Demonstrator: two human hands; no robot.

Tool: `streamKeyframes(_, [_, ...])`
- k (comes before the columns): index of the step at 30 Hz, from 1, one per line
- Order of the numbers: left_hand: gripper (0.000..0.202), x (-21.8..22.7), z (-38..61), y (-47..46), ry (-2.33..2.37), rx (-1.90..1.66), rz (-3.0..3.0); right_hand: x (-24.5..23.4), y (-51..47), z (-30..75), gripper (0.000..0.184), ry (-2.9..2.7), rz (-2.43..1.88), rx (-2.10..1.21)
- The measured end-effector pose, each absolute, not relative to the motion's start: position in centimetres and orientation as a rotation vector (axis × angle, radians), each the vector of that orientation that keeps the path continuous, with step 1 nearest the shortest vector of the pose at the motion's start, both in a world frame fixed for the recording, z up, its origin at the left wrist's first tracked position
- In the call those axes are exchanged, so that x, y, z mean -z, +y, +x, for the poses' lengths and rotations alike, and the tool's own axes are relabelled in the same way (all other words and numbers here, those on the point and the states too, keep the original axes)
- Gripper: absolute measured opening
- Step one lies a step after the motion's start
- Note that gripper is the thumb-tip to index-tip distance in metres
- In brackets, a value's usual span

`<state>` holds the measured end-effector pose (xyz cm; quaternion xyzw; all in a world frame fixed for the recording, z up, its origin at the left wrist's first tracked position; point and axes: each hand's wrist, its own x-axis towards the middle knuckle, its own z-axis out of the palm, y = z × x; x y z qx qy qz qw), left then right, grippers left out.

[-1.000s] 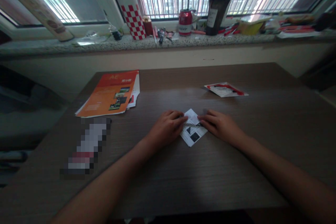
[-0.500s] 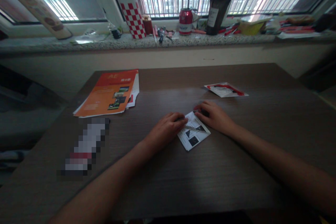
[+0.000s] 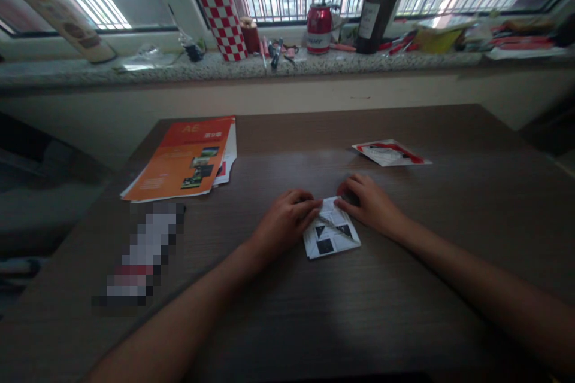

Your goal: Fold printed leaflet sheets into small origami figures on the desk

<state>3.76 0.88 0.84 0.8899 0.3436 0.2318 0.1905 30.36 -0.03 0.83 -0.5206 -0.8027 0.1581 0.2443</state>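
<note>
A small square of folded paper (image 3: pixel 331 242), white with dark printed blocks and a diagonal crease, lies on the table between my hands. At its upper left edge, my left hand (image 3: pixel 288 219) has its fingers closed on the paper, with the thumb and index finger over the corner. My right hand (image 3: pixel 369 204) is at the upper right corner, fingers curled and the thumb touching the edge. Its fingertips look pinched on that corner.
An orange booklet (image 3: pixel 179 158) lies on loose sheets at the table's far left, with a pixelated object (image 3: pixel 146 251) nearer me. A red-and-white flat packet (image 3: pixel 390 154) lies at the back right. The windowsill (image 3: pixel 171 72) holds a checkered bottle (image 3: pixel 224 27), a red can (image 3: pixel 318 30) and a dark cup (image 3: pixel 376 15).
The folded paper has turned clockwise, so its near edge now lies almost level. My right hand has moved slightly right with its corner, and the whole view has shifted a little.
</note>
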Motion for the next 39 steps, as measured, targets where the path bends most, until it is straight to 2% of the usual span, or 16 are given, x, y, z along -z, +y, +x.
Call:
streamKeyframes(6, [0.006,-1.3,3.2,1.4,1.274,-0.717,2.316,-0.7,-0.4,30.2,0.011,-2.164,-1.441,-0.431])
streamKeyframes(34, [0.015,-0.5,3.4,2.5,1.399,-0.677,2.214,-0.3,-0.3,30.2,0.009,-2.162,-1.434,-0.433])
streamKeyframes(39, [0.006,-0.9,2.8,2.2,1.320,-0.733,2.277,-0.5,-0.2,30.3,0.009,-2.153,-1.438,-0.437])
